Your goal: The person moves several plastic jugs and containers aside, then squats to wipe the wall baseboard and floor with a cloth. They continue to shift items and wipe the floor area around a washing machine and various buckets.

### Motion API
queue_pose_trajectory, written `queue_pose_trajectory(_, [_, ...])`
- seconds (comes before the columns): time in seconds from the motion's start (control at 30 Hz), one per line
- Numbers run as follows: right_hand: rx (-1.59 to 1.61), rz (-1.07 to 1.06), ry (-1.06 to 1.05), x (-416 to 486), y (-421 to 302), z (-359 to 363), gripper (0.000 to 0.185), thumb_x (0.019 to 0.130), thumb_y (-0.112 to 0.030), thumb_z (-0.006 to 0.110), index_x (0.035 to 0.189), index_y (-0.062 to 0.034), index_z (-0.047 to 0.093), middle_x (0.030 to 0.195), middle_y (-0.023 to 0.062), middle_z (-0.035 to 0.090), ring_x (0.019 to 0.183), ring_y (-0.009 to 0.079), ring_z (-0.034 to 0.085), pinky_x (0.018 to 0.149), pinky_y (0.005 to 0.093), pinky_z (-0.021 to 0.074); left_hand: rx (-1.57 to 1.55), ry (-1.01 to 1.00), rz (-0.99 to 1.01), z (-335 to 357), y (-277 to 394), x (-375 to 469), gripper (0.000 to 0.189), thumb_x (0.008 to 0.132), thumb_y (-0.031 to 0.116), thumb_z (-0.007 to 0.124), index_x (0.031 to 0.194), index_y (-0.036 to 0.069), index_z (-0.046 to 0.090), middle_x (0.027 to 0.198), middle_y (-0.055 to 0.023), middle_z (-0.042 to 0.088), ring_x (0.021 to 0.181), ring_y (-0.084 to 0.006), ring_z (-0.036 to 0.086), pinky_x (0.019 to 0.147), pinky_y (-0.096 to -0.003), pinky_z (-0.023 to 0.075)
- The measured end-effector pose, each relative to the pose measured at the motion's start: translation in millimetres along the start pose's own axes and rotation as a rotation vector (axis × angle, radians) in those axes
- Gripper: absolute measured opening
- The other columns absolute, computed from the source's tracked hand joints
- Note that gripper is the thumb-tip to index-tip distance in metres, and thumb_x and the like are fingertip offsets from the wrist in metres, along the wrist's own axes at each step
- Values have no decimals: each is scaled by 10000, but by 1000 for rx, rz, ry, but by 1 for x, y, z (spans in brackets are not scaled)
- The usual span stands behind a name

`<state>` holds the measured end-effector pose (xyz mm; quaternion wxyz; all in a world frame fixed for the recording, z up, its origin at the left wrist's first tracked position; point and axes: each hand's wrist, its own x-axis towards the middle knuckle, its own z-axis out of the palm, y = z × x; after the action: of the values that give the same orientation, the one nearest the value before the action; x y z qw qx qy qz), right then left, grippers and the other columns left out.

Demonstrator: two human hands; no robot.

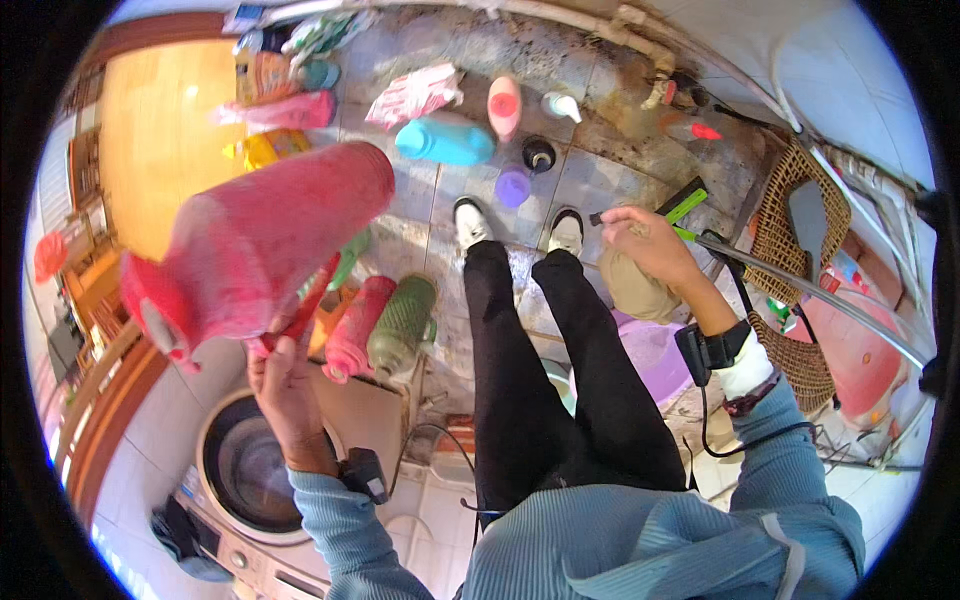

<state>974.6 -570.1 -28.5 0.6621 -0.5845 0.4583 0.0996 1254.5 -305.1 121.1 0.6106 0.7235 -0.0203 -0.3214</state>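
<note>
A large dusty pink thermos flask [277,232] is raised at the left, tilted with its base up to the right. My left hand [281,382] grips its red handle [311,300], and its spout end points down to the left. At the right, my right hand [649,247] is closed on a tan cloth [637,289] that hangs below the fingers. A small dark piece [597,219] shows at its fingertips; whether it is held is unclear. A second pink thermos [360,326] and a green thermos [403,324] stand side by side below the raised flask.
Bottles, including a blue one [446,141] and a pink one [504,107], stand on the stained tile floor. A green-headed squeegee or mop [686,202] leans at the right near wicker baskets [784,217]. A purple basin [649,360] is behind my legs. A washing machine [259,555] stands lower left.
</note>
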Motion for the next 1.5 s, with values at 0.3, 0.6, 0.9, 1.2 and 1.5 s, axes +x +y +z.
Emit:
queue_pose_trajectory(0.3, [-110,162,-86,6,35,32,223,776,-132,537,964,-16,570,845,37,585,795,101,518,741,230,406,-21,219,-483,-33,-172,-18,268,792,87,526,1051,30,493,1019,-67,544,1000,-183,509,863,-340,403])
queue_pose_trajectory(0.6, [-238,225,-95,24,44,41,253,767,-145,535,993,-32,558,833,37,594,777,99,529,730,231,415,-266,491,-420,-55,-321,39,225,753,129,599,969,106,540,957,10,555,915,-130,505,826,-333,383])
queue_pose_trajectory(0.9, [-313,238,-128,48,39,69,247,759,-158,545,976,-46,577,847,25,589,797,91,521,742,228,413,-427,677,-191,-68,-361,55,298,772,114,578,1050,65,482,1013,-51,547,972,-153,481,849,-328,354])
queue_pose_trajectory(1.2, [-288,224,-182,57,26,86,252,772,-177,562,977,-31,576,866,32,592,815,89,520,764,222,407,-347,701,-417,-80,-405,18,329,773,162,628,1072,103,503,1053,-4,517,977,-144,473,812,-311,391])
queue_pose_trajectory(1.5, [109,67,-38,46,-19,85,213,818,-205,551,912,-20,596,866,35,599,836,105,529,780,249,412,-61,-194,-1022,-52,-289,33,342,791,244,551,1104,116,501,1044,-32,532,1041,-194,468,738,-420,457])
